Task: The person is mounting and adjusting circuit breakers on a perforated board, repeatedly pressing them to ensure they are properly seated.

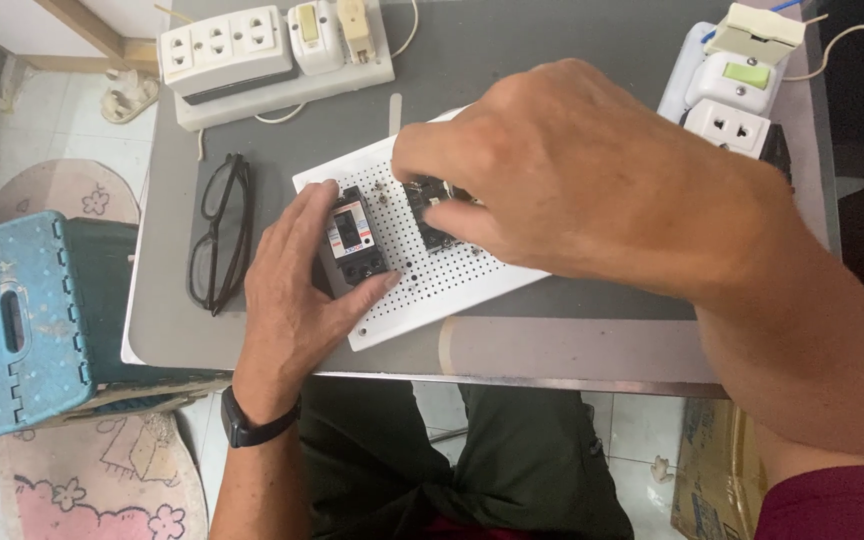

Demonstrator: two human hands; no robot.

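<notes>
Down on the grey table (512, 330), the left hand (292, 290) lies flat-fingered, wrist at 6 o'clock, thumb and fingertips cupped around a small black circuit breaker (354, 238) on the white perforated board (422, 290). From 4 o'clock the right hand (572, 180) arches over, fingers pinched onto a second black component (430, 215). Black eyeglasses (220, 232) lie just beside the board at 9 o'clock. White socket blocks (272, 60) crowd 12 o'clock; another socket assembly (737, 90) sits at 2 o'clock. Bare tabletop shows along the near edge.
</notes>
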